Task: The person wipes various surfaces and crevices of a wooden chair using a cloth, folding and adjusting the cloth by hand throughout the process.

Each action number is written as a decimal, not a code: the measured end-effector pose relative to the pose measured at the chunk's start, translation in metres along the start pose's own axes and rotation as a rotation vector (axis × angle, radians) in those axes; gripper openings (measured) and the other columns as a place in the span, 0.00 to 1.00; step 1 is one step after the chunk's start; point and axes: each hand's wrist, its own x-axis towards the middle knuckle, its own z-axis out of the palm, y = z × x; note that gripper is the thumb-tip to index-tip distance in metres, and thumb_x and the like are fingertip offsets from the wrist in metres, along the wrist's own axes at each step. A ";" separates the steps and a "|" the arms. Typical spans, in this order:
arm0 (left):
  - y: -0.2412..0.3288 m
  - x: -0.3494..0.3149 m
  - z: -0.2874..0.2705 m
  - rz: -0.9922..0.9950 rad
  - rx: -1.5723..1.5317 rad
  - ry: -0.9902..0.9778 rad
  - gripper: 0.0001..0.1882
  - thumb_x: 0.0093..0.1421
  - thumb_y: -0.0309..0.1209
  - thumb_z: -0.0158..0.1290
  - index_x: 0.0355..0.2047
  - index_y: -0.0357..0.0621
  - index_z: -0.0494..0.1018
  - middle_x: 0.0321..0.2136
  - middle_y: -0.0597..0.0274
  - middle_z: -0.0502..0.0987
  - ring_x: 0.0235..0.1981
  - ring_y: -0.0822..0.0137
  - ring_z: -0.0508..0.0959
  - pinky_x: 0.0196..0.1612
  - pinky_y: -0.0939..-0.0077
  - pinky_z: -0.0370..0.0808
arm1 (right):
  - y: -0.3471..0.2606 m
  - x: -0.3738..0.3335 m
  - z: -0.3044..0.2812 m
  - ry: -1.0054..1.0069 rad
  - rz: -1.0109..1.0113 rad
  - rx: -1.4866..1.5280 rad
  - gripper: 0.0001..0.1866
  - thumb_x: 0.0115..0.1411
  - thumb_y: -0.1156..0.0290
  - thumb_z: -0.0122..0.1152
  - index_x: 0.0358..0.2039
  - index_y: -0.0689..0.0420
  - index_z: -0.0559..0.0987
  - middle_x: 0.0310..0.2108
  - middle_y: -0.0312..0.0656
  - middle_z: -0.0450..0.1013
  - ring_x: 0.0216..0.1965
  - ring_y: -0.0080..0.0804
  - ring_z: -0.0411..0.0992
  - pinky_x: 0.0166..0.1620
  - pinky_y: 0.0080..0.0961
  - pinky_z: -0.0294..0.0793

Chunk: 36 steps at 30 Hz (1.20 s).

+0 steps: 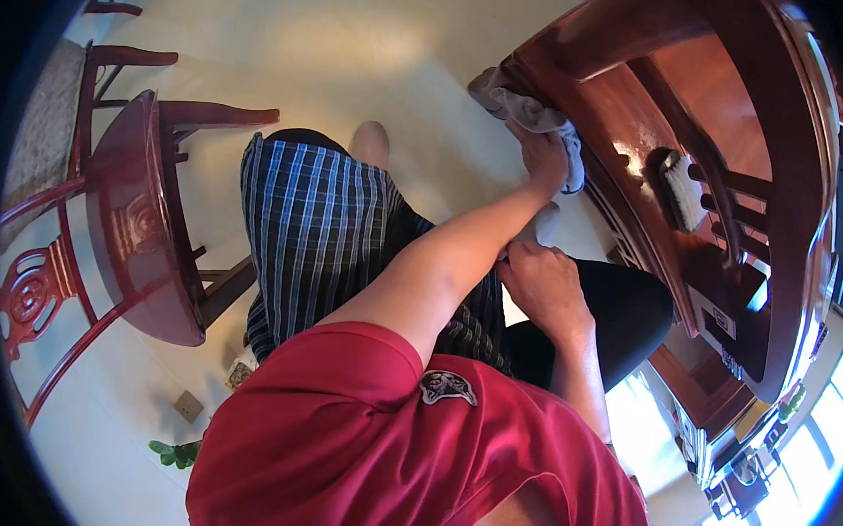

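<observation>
Softly rumpled grey cloth point(530, 112) bunches in the left hand point(543, 159)

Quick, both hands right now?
Left hand: closed, holding the grey cloth.
Right hand: fingers curled at a grey object; can't tell if it's gripped.

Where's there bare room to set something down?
Pale glossy floor, upper middle, bordered by the dark-red wooden chair at left, glossy red-brown wooden furniture at right. Crowded: around the left hand against crumpled gray cloth, and the right hand below.
</observation>
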 end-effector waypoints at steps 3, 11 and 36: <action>0.014 0.018 -0.007 -0.257 0.229 0.041 0.32 0.61 0.35 0.40 0.59 0.28 0.44 0.59 0.33 0.48 0.60 0.41 0.52 0.63 0.58 0.50 | -0.004 0.008 -0.002 -0.045 0.038 0.019 0.13 0.54 0.64 0.56 0.34 0.61 0.73 0.30 0.49 0.73 0.33 0.49 0.73 0.39 0.40 0.71; 0.010 0.124 -0.055 -0.270 -0.492 0.039 0.19 0.57 0.30 0.42 0.47 0.32 0.65 0.50 0.37 0.65 0.48 0.54 0.70 0.49 0.64 0.68 | -0.009 0.012 -0.008 -0.044 -0.103 0.125 0.19 0.54 0.65 0.57 0.46 0.56 0.71 0.34 0.46 0.72 0.36 0.46 0.72 0.40 0.38 0.71; 0.018 0.201 -0.084 -0.187 -0.280 -0.685 0.27 0.39 0.40 0.58 0.41 0.39 0.74 0.31 0.53 0.78 0.34 0.63 0.77 0.39 0.71 0.73 | 0.033 0.080 0.030 -0.122 0.066 0.298 0.18 0.56 0.66 0.55 0.47 0.58 0.72 0.34 0.51 0.73 0.36 0.49 0.72 0.39 0.39 0.72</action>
